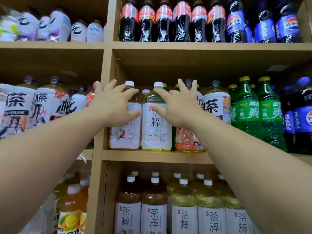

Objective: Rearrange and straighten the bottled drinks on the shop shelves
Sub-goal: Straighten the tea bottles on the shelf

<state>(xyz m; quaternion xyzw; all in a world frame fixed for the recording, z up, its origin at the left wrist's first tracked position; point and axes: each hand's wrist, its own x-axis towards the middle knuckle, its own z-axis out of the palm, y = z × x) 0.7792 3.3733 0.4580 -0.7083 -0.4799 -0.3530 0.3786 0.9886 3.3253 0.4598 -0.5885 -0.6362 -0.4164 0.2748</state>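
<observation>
At the left end of the middle shelf (152,156), a tea bottle (125,132) is being flanked on the right by a second tea bottle (156,130).

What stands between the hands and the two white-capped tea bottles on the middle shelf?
Nothing visible. The left hand is at the brown tea bottle and the right hand at the yellow-green tea bottle, both in the front row.
</observation>
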